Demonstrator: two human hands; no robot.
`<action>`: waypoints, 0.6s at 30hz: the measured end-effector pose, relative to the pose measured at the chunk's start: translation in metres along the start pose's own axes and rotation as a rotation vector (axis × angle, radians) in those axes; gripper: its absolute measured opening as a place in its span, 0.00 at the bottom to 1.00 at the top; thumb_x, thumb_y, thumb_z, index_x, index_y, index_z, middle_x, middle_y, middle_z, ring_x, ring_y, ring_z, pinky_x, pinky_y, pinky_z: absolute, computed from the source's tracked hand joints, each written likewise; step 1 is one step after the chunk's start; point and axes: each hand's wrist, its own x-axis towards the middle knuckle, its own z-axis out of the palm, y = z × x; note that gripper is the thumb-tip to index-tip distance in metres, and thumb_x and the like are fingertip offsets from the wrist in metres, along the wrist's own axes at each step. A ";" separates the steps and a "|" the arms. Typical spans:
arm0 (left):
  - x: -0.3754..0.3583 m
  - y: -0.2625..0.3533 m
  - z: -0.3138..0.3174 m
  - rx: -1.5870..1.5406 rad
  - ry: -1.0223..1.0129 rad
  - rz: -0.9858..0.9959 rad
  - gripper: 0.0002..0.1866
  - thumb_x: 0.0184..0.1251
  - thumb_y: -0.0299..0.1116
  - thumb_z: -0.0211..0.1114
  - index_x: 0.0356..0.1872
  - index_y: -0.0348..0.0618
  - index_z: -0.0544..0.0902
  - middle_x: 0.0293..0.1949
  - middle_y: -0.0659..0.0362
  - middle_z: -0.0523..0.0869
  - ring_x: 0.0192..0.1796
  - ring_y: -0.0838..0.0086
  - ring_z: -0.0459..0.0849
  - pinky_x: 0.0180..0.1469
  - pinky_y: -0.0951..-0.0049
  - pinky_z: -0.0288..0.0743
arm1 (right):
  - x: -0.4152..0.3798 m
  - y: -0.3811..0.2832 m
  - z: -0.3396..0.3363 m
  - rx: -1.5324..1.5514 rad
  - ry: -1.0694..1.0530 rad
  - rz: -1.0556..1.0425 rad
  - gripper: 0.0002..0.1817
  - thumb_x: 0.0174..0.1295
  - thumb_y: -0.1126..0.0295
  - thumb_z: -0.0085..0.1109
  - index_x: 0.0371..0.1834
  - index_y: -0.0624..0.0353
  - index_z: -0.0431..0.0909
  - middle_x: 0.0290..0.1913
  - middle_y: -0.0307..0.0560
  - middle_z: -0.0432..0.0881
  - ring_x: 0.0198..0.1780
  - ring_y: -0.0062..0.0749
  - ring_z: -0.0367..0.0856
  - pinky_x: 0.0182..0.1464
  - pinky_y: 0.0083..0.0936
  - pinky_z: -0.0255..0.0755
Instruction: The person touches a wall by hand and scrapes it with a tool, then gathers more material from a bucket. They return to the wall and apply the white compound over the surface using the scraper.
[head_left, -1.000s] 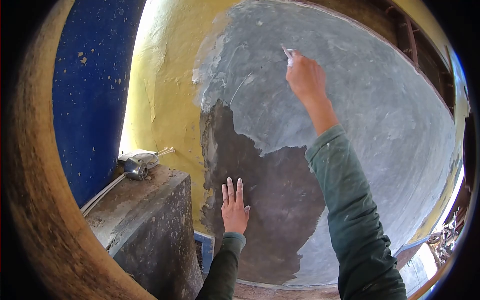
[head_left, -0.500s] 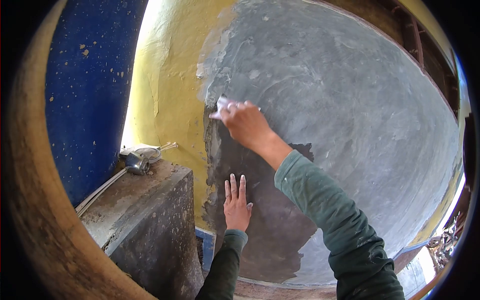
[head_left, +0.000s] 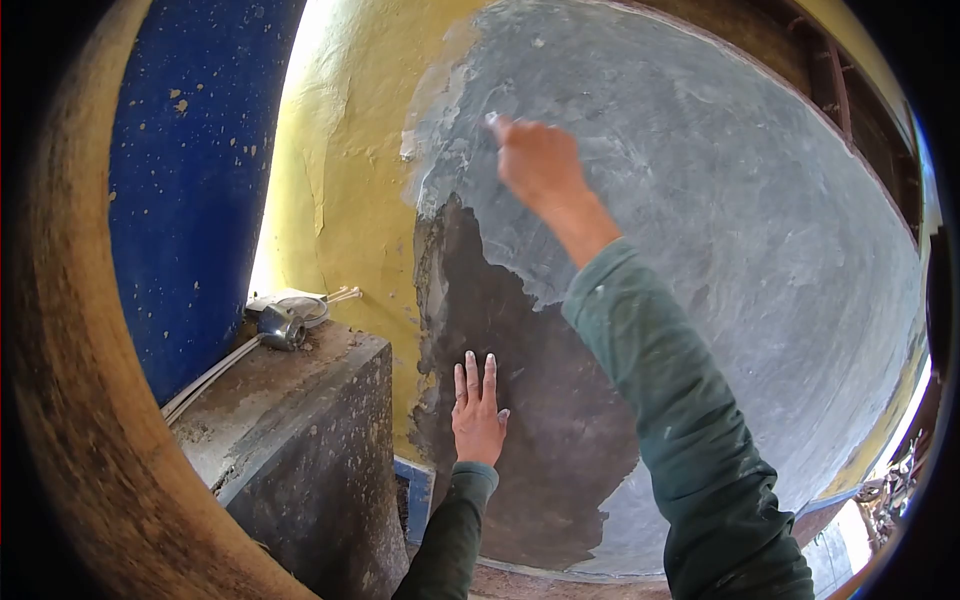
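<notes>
My left hand (head_left: 480, 418) lies flat on the dark brown patch (head_left: 550, 400) of the wall, fingers spread and pointing up. Higher up and to the right, my right hand (head_left: 542, 165) is closed around a small whitish thing (head_left: 493, 119), mostly hidden by the fingers. It is at the grey coated wall (head_left: 700, 220), near its upper left part. Grey coating surrounds the top and right of the brown patch, whose edge is jagged. Both forearms wear green sleeves with pale specks.
Yellow wall (head_left: 370, 200) borders the grey area on the left. A blue panel (head_left: 190, 190) stands at the far left. On a concrete ledge (head_left: 300, 400) rest a metal fitting (head_left: 282, 327) and white cables (head_left: 210, 378). Clutter (head_left: 890, 497) shows at the lower right.
My right hand has moved up and to the right from the coating's left edge, uncovering the upper part of the brown patch. My left hand stays flat in the same place on the wall.
</notes>
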 end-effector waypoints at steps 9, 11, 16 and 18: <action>0.000 -0.002 0.001 0.010 0.001 0.007 0.58 0.58 0.29 0.80 0.88 0.60 0.53 0.89 0.53 0.50 0.87 0.48 0.56 0.70 0.51 0.78 | -0.073 -0.083 0.048 0.157 -0.331 -0.414 0.12 0.72 0.72 0.55 0.50 0.50 0.87 0.35 0.48 0.89 0.37 0.45 0.92 0.40 0.40 0.84; 0.000 -0.002 0.000 -0.005 -0.015 -0.004 0.58 0.58 0.30 0.80 0.88 0.61 0.53 0.89 0.53 0.50 0.87 0.49 0.56 0.69 0.50 0.79 | -0.066 -0.062 0.030 0.390 -0.186 -0.276 0.13 0.72 0.71 0.53 0.52 0.54 0.86 0.38 0.53 0.90 0.38 0.48 0.91 0.40 0.43 0.83; 0.001 -0.001 -0.001 0.007 -0.026 -0.010 0.58 0.59 0.30 0.80 0.88 0.61 0.53 0.89 0.53 0.50 0.87 0.49 0.56 0.69 0.51 0.79 | -0.003 0.041 -0.052 0.166 0.012 0.171 0.20 0.74 0.68 0.52 0.66 0.50 0.84 0.40 0.58 0.91 0.40 0.50 0.91 0.44 0.48 0.83; 0.001 -0.002 0.000 0.003 -0.015 -0.001 0.58 0.59 0.30 0.80 0.88 0.61 0.53 0.89 0.53 0.50 0.87 0.49 0.56 0.68 0.51 0.79 | 0.011 0.085 -0.067 -0.033 0.087 0.289 0.20 0.75 0.67 0.52 0.66 0.46 0.84 0.40 0.56 0.91 0.41 0.52 0.91 0.44 0.49 0.84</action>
